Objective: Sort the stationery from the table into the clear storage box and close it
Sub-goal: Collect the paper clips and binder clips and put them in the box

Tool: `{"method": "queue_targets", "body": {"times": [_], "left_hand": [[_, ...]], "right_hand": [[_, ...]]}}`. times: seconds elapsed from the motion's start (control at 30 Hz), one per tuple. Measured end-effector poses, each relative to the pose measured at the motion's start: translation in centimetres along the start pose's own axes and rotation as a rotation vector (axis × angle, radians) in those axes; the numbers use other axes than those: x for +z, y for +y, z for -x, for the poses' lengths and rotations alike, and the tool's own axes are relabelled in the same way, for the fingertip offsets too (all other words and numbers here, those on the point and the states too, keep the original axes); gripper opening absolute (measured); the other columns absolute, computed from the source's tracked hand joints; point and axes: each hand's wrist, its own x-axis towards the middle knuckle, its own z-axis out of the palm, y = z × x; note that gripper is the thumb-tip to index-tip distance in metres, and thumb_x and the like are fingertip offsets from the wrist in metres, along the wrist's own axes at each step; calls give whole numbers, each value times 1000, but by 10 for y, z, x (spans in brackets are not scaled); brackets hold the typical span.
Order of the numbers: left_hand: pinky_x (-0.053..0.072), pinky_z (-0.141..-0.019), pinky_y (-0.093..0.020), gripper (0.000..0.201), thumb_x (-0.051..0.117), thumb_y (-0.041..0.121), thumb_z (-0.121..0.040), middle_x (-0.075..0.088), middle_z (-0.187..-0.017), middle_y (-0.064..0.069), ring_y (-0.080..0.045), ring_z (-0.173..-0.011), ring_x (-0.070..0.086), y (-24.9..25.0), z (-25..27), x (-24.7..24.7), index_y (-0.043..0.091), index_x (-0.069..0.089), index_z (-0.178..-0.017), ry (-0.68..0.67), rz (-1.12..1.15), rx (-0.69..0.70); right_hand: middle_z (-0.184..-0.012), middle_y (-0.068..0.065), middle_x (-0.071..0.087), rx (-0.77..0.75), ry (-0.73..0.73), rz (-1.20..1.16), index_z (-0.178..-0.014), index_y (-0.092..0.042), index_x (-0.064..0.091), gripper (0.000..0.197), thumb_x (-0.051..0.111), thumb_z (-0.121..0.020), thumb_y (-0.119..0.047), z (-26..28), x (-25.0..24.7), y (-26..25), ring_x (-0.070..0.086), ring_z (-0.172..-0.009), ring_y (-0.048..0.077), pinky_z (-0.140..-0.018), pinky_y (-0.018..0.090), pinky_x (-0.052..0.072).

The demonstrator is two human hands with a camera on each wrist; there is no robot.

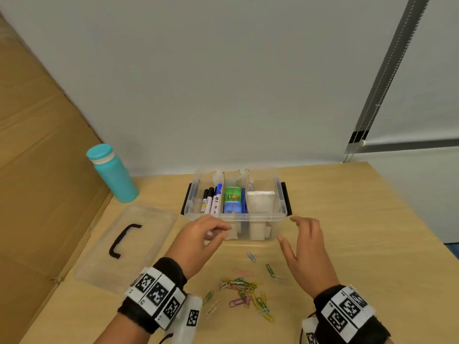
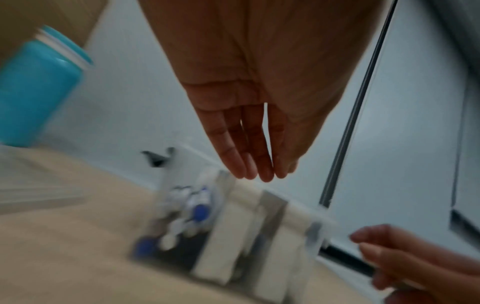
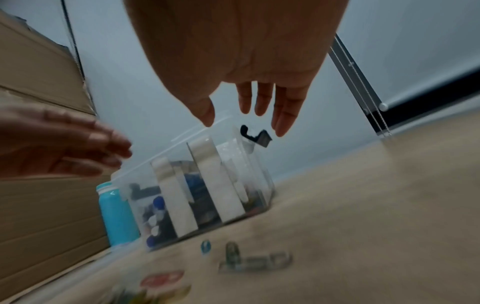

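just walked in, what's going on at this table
A person is sorting stationery into a clear storage box. Markers and other items already sit in its compartments. Both the left hand and right hand hover open near its front, holding nothing. Paper clips lie loose on the table; the lid lies off to the left.

open box [image 1: 278,214] top, bottle [image 1: 113,173] far left

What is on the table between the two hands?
Bare tan wooden table, in the head view, between the left hand and right hand; one blue paper clip lies just nearer.
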Motion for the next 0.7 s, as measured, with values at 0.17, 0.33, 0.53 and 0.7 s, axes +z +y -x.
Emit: {"method": "queue_targets", "body": {"times": [0.17, 0.33, 0.53, 0.7], "left_hand": [[42, -90, -12, 41, 70, 24, -81, 51, -112, 19, 1, -103, 50, -62, 69, 7, 40, 57, -117, -287, -189, -279], [41, -93, -13, 63, 79, 26, -72, 43, -115, 14, -4, -104, 47, -77, 92, 20, 34, 50, -128, -416, -134, -390], [40, -84, -9, 33, 72, 21, -80, 46, -97, 17, -1, -88, 50, -70, 75, 46, 26, 62, -111, -291, -119, -323], [45, -88, -17, 32, 66, 32, -84, 49, -99, 12, -1, -86, 49, -58, 64, 58, 22, 62, -114, -287, -149, -260]], "right_hand": [[-112, -8, 38, 152, -457, 121, -124, -21, 44, 64, 55, -78, -64, 33, 22, 13, 38, -112, 13, -95, 25, 39], [-119, -5, 31, 115, -674, 129, -134, -21, 33, 104, 72, -52, -71, 38, 33, -1, 29, -114, 14, -103, 29, 35], [-119, -4, 30, -5, -745, 148, -129, -23, 36, 88, 80, -59, -52, 45, 57, -30, 32, -112, 16, -99, 29, 36], [-119, 0, 40, 13, -694, 125, -119, -20, 45, 48, 68, -81, -37, 42, 67, -41, 45, -109, 21, -93, 30, 40]]}}
